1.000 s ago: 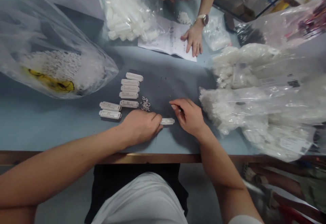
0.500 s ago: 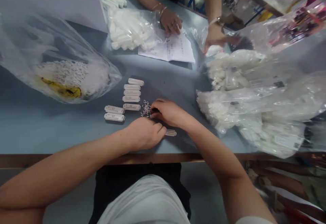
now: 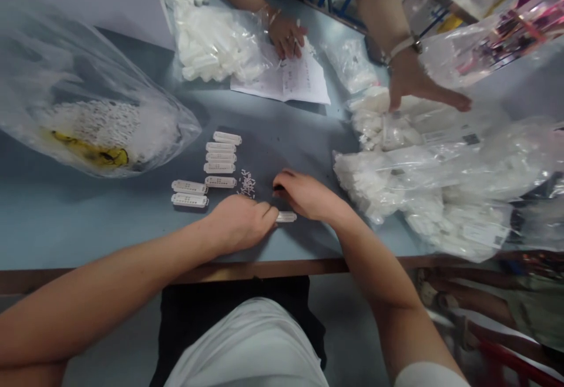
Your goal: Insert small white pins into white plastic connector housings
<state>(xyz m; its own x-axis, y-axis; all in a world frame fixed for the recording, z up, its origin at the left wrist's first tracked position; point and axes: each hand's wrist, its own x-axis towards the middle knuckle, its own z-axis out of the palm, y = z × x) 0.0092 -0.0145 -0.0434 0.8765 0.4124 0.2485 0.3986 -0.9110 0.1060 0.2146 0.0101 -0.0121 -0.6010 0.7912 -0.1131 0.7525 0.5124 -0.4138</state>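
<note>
White plastic strips on blue workbench

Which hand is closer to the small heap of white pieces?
The left hand is nearer, just below the small heap of white pieces; the right hand lies further off to its right.

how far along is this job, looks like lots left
Done: seven white plastic housings sit lined up. In hand: the left hand is at an eighth housing, with the right hand just beside it. Left: a small pile of pins and the full bags on the right.
</note>
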